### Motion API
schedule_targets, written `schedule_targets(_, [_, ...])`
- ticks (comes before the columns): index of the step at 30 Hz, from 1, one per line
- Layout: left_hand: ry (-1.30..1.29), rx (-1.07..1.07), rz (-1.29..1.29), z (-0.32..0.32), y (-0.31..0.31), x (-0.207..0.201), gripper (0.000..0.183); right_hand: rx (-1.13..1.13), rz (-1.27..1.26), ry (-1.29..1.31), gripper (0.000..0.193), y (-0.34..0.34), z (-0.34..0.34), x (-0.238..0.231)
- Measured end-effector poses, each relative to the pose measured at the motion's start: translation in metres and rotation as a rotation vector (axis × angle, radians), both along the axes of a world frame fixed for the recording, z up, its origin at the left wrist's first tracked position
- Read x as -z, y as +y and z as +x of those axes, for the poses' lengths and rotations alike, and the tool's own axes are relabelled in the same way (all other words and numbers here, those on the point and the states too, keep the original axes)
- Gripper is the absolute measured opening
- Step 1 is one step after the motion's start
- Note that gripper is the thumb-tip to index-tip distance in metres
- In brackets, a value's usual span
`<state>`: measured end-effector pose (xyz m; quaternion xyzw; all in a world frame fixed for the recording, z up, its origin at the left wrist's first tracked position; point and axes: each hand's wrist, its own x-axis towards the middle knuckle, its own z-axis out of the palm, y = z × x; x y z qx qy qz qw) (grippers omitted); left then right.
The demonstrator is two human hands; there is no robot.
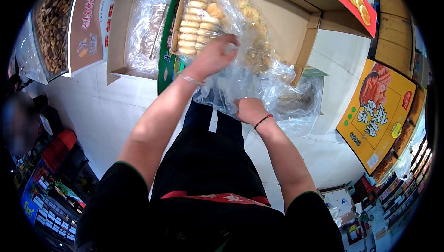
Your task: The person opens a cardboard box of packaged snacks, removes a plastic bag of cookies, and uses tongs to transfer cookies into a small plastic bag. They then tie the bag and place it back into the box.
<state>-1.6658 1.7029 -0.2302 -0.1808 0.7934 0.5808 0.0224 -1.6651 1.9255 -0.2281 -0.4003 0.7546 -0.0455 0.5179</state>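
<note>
Round pale pastries [188, 37] stand in stacked rows in an open cardboard box [296, 25] in front of me. A large clear plastic bag [226, 88] lines the box, covers part of the pastries and spills over the near edge. My left hand [217, 54] is closed on the bag's loose plastic, just beside the front of the pastry rows. Lower and to the right, my right hand [251, 111] is closed on the bag's hanging edge, its fingertips partly hidden. Golden, crumbly pastries [259, 44] show blurred through the plastic.
To the left stand a box lined with plastic [145, 30], with tongs [159, 32] in it, and a bin of brown nuts [55, 25]. A yellow printed carton [377, 113] is at the right. Another plastic-lined box [300, 97] sits low, near my right hand.
</note>
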Motion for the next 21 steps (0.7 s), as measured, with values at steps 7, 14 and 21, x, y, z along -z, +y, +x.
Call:
schedule_targets(7, [-0.270, 0.254, -0.168, -0.005, 0.032, 0.102, 0.039, 1.003, -0.469, -0.070, 0.046, 0.041, -0.011, -0.014])
schedule_targets(14, [-0.261, 0.269, -0.113, -0.013, 0.026, 0.115, 0.044, 1.647, -0.181, -0.416, 0.073, 0.092, 0.002, 0.077])
schedule_targets(21, [-0.289, 0.215, 0.018, -0.004, 0.019, 0.121, 0.047, 1.297, -0.062, -1.195, 0.039, 0.043, -0.042, 0.004])
